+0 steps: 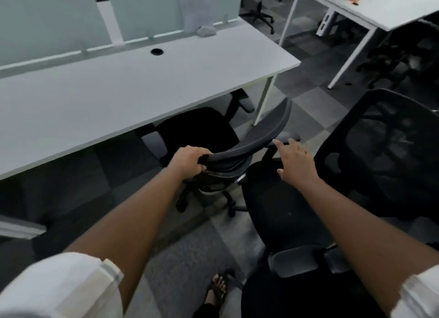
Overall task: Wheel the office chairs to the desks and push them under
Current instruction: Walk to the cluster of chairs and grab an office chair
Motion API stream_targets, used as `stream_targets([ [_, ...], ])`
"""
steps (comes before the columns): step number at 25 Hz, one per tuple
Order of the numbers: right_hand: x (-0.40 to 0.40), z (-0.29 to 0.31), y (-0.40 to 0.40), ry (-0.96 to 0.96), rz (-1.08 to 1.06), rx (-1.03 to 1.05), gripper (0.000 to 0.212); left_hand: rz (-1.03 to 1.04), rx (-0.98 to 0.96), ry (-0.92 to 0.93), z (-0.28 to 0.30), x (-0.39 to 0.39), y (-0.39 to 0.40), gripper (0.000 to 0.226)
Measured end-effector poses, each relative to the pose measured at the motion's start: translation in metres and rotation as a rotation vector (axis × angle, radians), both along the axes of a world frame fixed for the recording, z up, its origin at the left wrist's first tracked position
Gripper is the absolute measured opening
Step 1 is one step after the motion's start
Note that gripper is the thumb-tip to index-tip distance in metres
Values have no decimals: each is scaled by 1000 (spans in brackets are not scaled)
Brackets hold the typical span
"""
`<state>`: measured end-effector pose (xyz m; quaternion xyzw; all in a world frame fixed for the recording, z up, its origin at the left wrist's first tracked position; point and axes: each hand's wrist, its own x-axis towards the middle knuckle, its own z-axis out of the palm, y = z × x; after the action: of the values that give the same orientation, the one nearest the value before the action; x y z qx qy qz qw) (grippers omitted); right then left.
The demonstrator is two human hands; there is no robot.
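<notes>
The surface (114, 89) looked smooth, matt white laminate. The chair backrest (392, 137) was black mesh, its seat (280, 210) matt black cloth; the floor (190, 258) was rough grey carpet.

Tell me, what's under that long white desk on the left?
Under the white desk, the black seat and one armrest of an office chair show. The desktop covers the front of the seat, and that chair's base is hidden behind its backrest.

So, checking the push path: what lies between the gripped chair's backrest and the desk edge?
Head view: only that chair's own black seat, partly under the desk.
</notes>
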<state>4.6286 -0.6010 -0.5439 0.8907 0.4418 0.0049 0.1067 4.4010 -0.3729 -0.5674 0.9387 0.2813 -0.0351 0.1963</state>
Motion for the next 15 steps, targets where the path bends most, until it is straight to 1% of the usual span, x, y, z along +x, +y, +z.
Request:
stream_targets([
  [3,-19,-6,23,-54,137,-68,106,-7,15,62,7,-62,34,43],
  [6,-38,-13,50,-30,180,-145,108,-16,21,84,7,-109,44,38],
  [7,-46,-15,60,0,195,-199,103,-15,22,73,4,-124,44,38],
  [9,-62,-21,73,75,242,-304,82,-20,51,50,3,-149,43,37],
  [10,-72,-26,76,96,265,-323,71,-18,64,54,6,-160,43,36],
  [11,-80,-29,78,104,279,-315,65,-24,73,70,9,-168,47,36],
  [13,-100,-30,80,101,322,-282,59,-44,124,158,15,-179,49,35],
  [15,-122,-26,81,115,386,-291,53,-80,285,316,20,-181,37,34],
])
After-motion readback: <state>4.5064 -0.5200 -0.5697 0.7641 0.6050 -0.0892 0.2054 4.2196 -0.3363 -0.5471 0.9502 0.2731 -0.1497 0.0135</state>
